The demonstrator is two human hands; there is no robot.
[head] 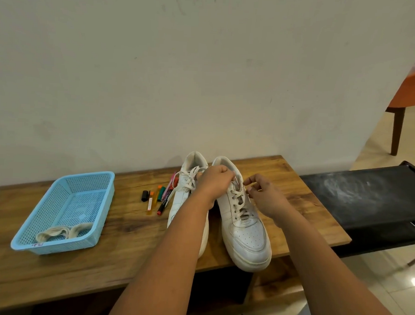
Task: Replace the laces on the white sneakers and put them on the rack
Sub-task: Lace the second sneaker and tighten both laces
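- Head view: two white shoes stand side by side on a wood table, toes toward the person.
- The right shoe (243,220) has a white lace (240,201) crossed up its front. Its toe pokes over the near table edge.
- The left shoe (185,197) is just beside it, partly hidden by the left arm. Its lace (189,178) is tied loose near the top.
- The left hand (213,181) sits over the top of the right shoe. Its fingers are curled in, and they seem to grip the lace there, but the hand hides the end.
- The right hand (265,195) is at the right side of the same shoe. Its thumb and first finger pinch together on the lace end.
- Some pens (162,198) lie on the table (102,260), left of the shoes.
- A blue basket (63,213) sits far left. Old laces (63,233) lie in its near end.
- A black rack (366,200) stands right of the table.
- An orange chair (409,94) is at the far right.
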